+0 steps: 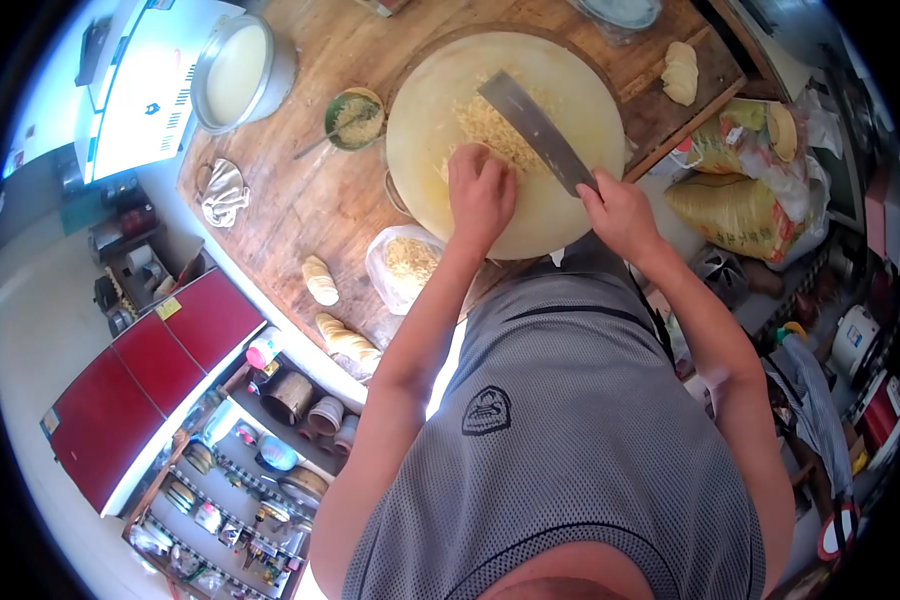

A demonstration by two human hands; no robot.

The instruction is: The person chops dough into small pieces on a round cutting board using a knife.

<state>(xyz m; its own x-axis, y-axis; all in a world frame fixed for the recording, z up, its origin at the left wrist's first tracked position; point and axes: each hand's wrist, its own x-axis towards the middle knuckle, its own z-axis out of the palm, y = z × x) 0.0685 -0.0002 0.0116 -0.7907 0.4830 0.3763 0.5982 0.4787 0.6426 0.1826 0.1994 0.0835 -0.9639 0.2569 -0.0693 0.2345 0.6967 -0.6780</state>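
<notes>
My right hand [620, 212] is closed around the handle of a cleaver [538, 130]. The broad blade slants up and left over a round, pale chopping board [420, 125]. Pale yellow chopped shreds [490, 128] are heaped on the board, partly beneath the blade. At the near left edge of this heap is my left hand [482, 195], with its fingers curled down against the shreds; what lies under the fingertips is hidden. Beside my left forearm, a clear plastic bag [411, 258] holds more of the pale shreds.
Left of the board stand a green bowl [356, 118] of chopped food with a spoon and a metal pot [280, 75] of white contents. A cloth [225, 193] and twisted pale rolls [348, 340] lie on the wooden table [280, 215]. Sacks [735, 210] are piled at right.
</notes>
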